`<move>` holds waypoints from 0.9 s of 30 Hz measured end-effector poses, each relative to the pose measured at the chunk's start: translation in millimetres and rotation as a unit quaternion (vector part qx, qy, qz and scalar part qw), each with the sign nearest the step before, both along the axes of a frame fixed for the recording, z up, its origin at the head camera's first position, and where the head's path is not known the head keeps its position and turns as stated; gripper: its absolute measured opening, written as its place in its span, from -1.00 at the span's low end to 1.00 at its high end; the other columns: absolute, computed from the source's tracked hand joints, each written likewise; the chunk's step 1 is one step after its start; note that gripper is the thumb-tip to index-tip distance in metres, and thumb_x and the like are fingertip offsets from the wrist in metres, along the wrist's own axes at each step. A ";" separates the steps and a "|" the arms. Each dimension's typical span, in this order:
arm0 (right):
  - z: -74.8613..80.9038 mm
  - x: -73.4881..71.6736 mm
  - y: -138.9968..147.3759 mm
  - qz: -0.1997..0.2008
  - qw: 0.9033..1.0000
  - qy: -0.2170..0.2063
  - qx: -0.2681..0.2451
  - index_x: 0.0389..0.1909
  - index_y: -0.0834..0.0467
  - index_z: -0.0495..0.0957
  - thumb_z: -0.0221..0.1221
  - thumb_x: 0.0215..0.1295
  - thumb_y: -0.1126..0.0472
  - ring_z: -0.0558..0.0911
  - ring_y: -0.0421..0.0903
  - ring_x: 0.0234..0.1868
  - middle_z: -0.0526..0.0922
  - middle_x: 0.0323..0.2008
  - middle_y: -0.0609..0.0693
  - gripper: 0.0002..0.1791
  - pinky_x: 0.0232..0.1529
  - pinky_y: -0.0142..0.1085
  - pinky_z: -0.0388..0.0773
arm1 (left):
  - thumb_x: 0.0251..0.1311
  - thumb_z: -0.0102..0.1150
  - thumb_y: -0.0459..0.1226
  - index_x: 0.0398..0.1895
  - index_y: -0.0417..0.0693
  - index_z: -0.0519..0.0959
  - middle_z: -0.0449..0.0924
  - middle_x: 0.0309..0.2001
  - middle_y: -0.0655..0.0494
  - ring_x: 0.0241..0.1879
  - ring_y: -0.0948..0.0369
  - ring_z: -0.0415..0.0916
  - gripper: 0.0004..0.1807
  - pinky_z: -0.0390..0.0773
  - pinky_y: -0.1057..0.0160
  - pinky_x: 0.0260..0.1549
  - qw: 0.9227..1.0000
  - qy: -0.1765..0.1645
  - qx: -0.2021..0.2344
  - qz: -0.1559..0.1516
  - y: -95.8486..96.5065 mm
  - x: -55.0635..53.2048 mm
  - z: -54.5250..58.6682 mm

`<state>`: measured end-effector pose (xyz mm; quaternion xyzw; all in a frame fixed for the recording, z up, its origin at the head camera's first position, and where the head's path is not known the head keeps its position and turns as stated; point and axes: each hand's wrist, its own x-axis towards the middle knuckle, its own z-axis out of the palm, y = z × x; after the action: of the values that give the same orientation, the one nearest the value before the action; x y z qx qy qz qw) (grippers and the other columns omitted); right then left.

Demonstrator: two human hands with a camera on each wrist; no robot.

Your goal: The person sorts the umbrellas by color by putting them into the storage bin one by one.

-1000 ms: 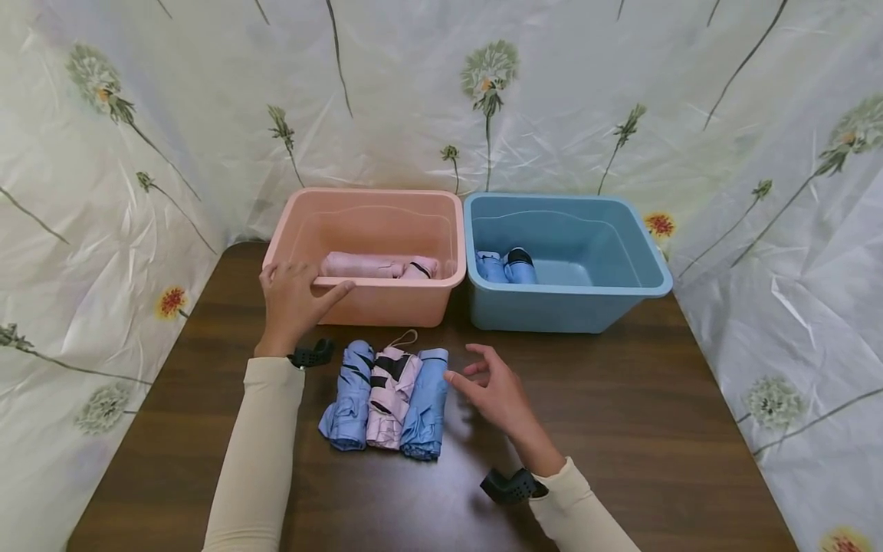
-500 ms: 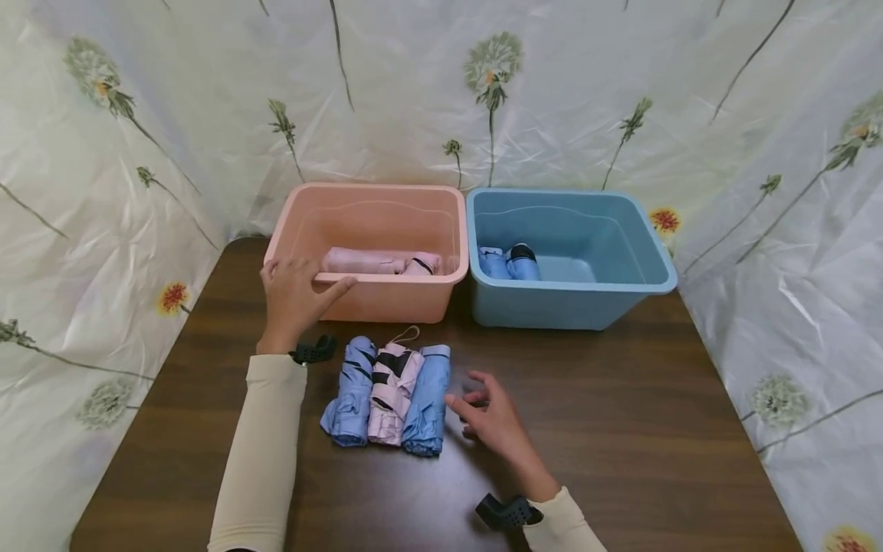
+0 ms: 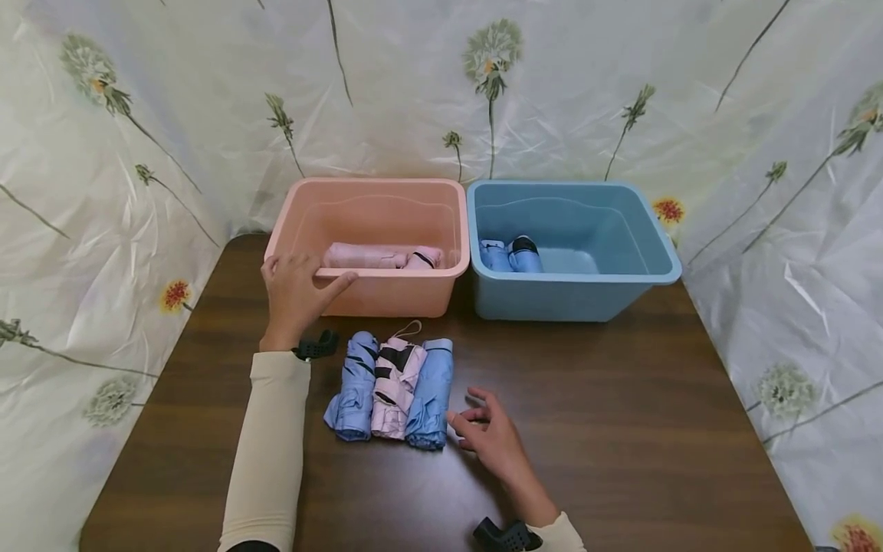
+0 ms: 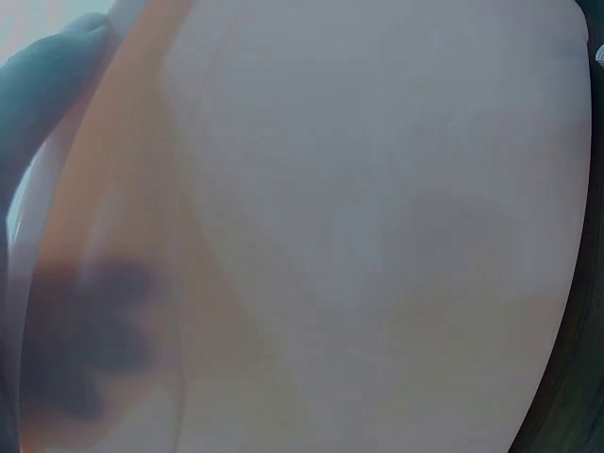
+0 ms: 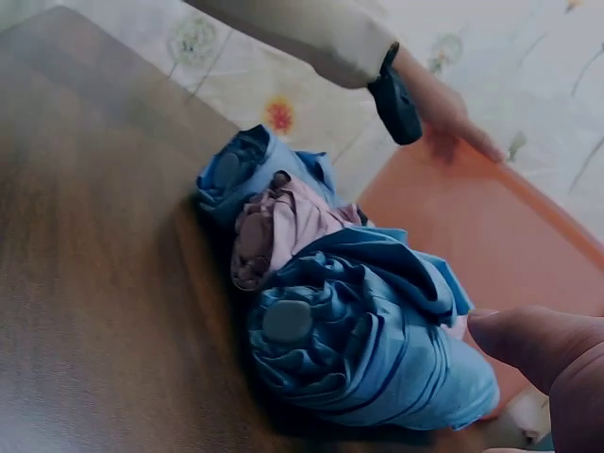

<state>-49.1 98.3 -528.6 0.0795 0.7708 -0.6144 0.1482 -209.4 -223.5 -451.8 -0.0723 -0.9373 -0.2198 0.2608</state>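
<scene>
My left hand (image 3: 293, 295) grips the near rim of a salmon-pink plastic bin (image 3: 393, 297). In the left wrist view, its fingers show as a dark shadow through the bin wall (image 4: 359, 236). Three folded umbrellas lie side by side before the bin: a blue one (image 3: 356, 391) at the left, a pale pink one (image 3: 390, 420) with a cord loop in the middle, and another blue one (image 3: 429, 395) at the right. Beside this last umbrella, my right hand (image 3: 498, 441) hovers with loosely bent fingers and holds nothing. In the right wrist view, the thumb (image 5: 538, 342) points at its blue fabric.
Two pink umbrellas (image 3: 362, 256) lie inside the pink bin. To its right stands a blue bin (image 3: 552, 300) holding two rolled blue umbrellas (image 3: 526, 259). Both bins stand at the back of the brown wooden table (image 3: 621, 429), against a flower-printed sheet (image 3: 386, 92).
My right hand has moved a little toward the near end of the right blue umbrella. The left hand keeps its grip on the pink bin's rim, and the umbrellas stay put.
</scene>
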 end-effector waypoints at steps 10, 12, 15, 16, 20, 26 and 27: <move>2.2 -0.1 -3.9 -0.002 1.000 -0.001 0.006 0.36 0.17 0.22 0.34 0.15 -0.07 0.63 -0.01 -0.33 0.57 -0.14 0.18 -0.17 -0.36 -0.16 0.65 | -0.03 0.27 0.26 -0.59 -0.12 0.46 0.42 -0.49 -0.03 -0.24 -0.04 0.33 -0.40 -0.04 -0.19 0.19 1.000 0.001 -0.004 0.000 0.8 0.0 0.7; 3.5 -0.3 -5.7 0.000 1.000 0.001 0.008 0.37 0.17 0.19 0.33 0.16 -0.07 0.62 -0.02 -0.32 0.56 -0.12 0.18 -0.15 -0.35 -0.15 0.65 | -0.03 0.27 0.26 -0.59 -0.13 0.45 0.40 -0.50 -0.03 -0.26 -0.05 0.33 -0.39 -0.03 -0.20 0.19 1.000 0.004 -0.005 -0.001 1.2 0.0 0.4; 3.9 -2.4 -9.0 0.002 1.000 0.001 0.005 0.39 0.18 0.15 0.33 0.17 -0.08 0.60 -0.04 -0.30 0.54 -0.09 0.20 -0.12 -0.34 -0.13 0.65 | -0.03 0.28 0.25 -0.60 -0.14 0.45 0.40 -0.51 -0.05 -0.26 -0.06 0.33 -0.39 -0.02 -0.21 0.18 1.000 0.010 -0.003 -0.002 1.4 -0.1 0.3; 4.0 -3.4 -10.3 0.002 1.000 0.000 0.006 0.39 0.17 0.15 0.33 0.16 -0.09 0.60 -0.05 -0.29 0.54 -0.08 0.19 -0.12 -0.34 -0.13 0.65 | -0.03 0.28 0.24 -0.60 -0.15 0.45 0.39 -0.51 -0.05 -0.26 -0.06 0.34 -0.39 -0.02 -0.21 0.18 1.000 0.010 -0.003 -0.001 1.4 0.0 0.4; 2.4 -8.9 -16.4 0.003 1.000 0.006 0.023 0.39 0.16 0.13 0.31 0.15 -0.14 0.60 -0.05 -0.28 0.54 -0.06 0.20 -0.09 -0.34 -0.15 0.65 | -0.04 0.29 0.23 -0.60 -0.16 0.46 0.39 -0.50 -0.05 -0.25 -0.07 0.34 -0.39 -0.02 -0.21 0.18 1.000 0.009 0.000 0.000 1.7 0.9 1.4; 5.0 -19.8 -28.3 0.009 0.993 0.035 0.116 0.40 0.10 0.14 0.28 0.12 -0.25 0.60 -0.04 -0.22 0.56 -0.03 0.17 -0.06 -0.26 -0.16 0.58 | -0.03 0.30 0.23 -0.58 -0.17 0.48 0.40 -0.49 -0.06 -0.23 -0.08 0.34 -0.39 -0.02 -0.21 0.19 1.000 0.004 -0.003 -0.001 2.1 0.8 1.9; 5.6 -21.3 -30.0 0.009 0.991 0.036 0.127 0.40 0.09 0.13 0.27 0.12 -0.26 0.59 -0.03 -0.20 0.56 -0.03 0.16 -0.06 -0.25 -0.15 0.57 | -0.03 0.29 0.23 -0.58 -0.17 0.48 0.41 -0.48 -0.06 -0.22 -0.08 0.35 -0.39 -0.02 -0.20 0.19 1.000 0.002 -0.003 -0.001 2.4 0.8 1.9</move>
<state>-70.5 68.3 -523.0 0.0684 0.8480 -0.5130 0.1145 -208.6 -221.1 -449.8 -0.0745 -0.9372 -0.2173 0.2626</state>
